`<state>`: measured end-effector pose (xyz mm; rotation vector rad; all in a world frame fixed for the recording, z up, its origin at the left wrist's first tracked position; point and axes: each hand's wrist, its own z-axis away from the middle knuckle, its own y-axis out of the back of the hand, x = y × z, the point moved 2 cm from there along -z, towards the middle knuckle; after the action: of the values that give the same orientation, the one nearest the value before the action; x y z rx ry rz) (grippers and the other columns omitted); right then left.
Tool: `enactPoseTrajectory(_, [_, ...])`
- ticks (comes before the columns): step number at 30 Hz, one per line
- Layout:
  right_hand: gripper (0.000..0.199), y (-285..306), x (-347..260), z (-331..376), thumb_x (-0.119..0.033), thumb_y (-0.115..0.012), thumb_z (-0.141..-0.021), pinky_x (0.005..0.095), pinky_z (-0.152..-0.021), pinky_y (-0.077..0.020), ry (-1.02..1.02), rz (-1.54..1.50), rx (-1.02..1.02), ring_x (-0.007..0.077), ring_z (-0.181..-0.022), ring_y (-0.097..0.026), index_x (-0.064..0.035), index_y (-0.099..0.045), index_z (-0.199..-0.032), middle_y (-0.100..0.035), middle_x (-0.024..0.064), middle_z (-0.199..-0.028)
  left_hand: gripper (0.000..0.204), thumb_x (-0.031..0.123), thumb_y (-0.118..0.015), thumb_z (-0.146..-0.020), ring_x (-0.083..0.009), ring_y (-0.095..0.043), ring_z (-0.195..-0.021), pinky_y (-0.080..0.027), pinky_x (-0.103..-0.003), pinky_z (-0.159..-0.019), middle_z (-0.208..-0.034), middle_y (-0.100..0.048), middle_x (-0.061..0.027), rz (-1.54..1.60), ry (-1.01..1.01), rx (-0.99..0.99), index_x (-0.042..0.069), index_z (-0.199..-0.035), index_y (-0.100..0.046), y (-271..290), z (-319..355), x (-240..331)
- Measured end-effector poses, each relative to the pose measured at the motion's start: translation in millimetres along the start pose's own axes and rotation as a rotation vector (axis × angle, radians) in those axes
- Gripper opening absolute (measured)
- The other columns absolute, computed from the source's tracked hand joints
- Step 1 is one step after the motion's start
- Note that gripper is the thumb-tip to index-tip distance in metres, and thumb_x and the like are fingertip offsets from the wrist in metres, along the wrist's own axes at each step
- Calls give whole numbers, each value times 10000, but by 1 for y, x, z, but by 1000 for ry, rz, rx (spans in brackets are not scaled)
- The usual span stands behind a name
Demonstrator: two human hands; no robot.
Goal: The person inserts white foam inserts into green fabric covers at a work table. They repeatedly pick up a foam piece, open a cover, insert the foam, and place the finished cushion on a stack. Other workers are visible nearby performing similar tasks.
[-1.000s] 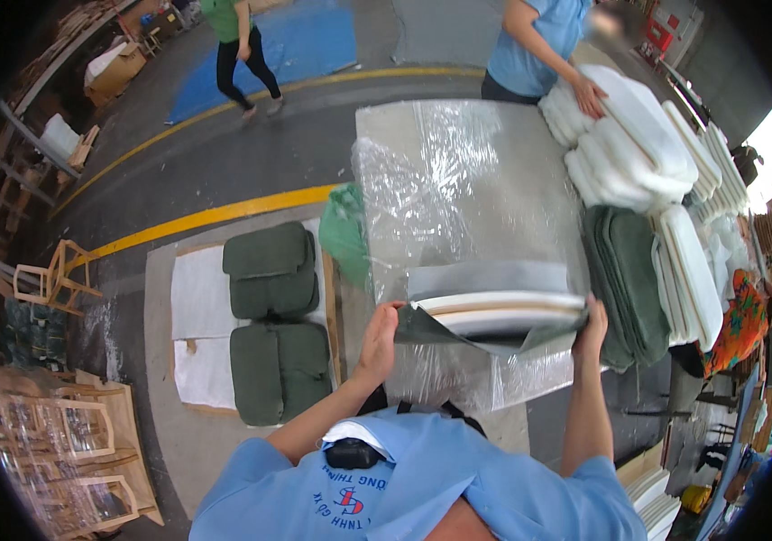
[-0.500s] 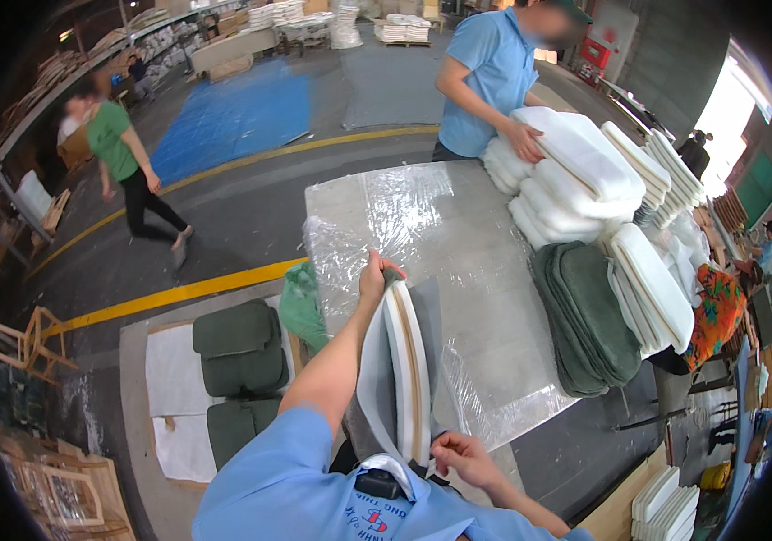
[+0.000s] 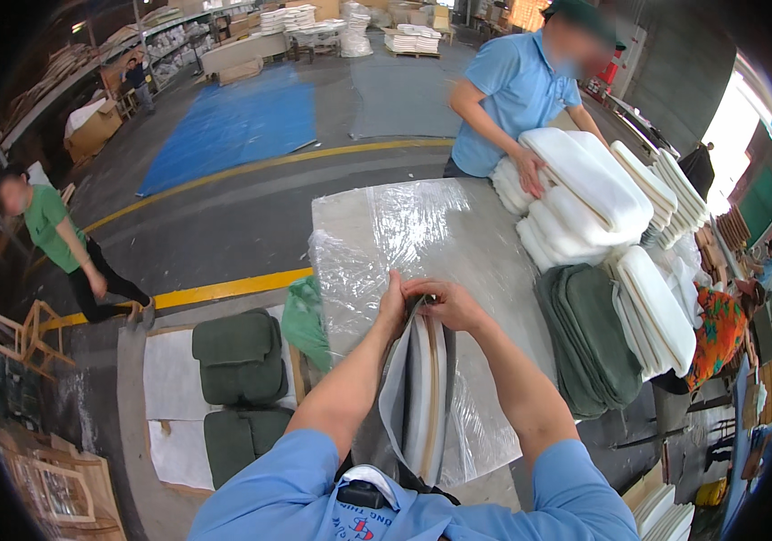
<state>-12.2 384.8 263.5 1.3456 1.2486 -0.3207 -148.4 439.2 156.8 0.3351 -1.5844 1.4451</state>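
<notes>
A long cushion pad (image 3: pixel 428 397), layered in white with a tan stripe, stands on edge against my body. Around it lies an open grey-green fabric cover (image 3: pixel 391 397). At the pad's far end my left hand (image 3: pixel 392 305) is closed on the cover's edge. Opposite it my right hand (image 3: pixel 452 305) pinches the same end of the cover, its fingers curled close to the left hand. Beneath is a table (image 3: pixel 485 361) wrapped in clear plastic. Dark green covers (image 3: pixel 584 343) lie in a pile on its right side.
White pads (image 3: pixel 584 180) are heaped at the table's far right, where a co-worker (image 3: pixel 512 99) handles them. Finished-looking green cushions (image 3: pixel 240 356) rest on a low board at left. A green plastic bag (image 3: pixel 305 320) hangs by the table. Someone in green (image 3: pixel 61 234) walks at far left.
My right hand has moved from the pad's near end up to its far end, joining the left hand at the cover. The person in green has walked further left.
</notes>
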Motion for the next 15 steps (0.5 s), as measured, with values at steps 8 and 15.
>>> enactPoseTrajectory(8, [139,-37,21,7,-76,-698,-945,351,-936,-522,-173,-100,204,226,-1041,-697,14,-746,-1039,-750,95,-1124,939,757,-96,-1044,-229,-668,-1113,-488,-367,-1045,-1349,-677,-162,-224,172,-224,66,-1505,-532,-10,-13,63])
enactPoseTrajectory(15, [127,-53,36,20,-88,-745,-927,376,-922,-511,-106,-180,420,239,-1062,-650,6,-742,-1013,-727,89,-1087,1021,906,-173,-938,-263,-664,-1063,-484,-446,-1022,-1346,-676,-181,-803,443,-525,158,-1514,-560,-89,-29,64])
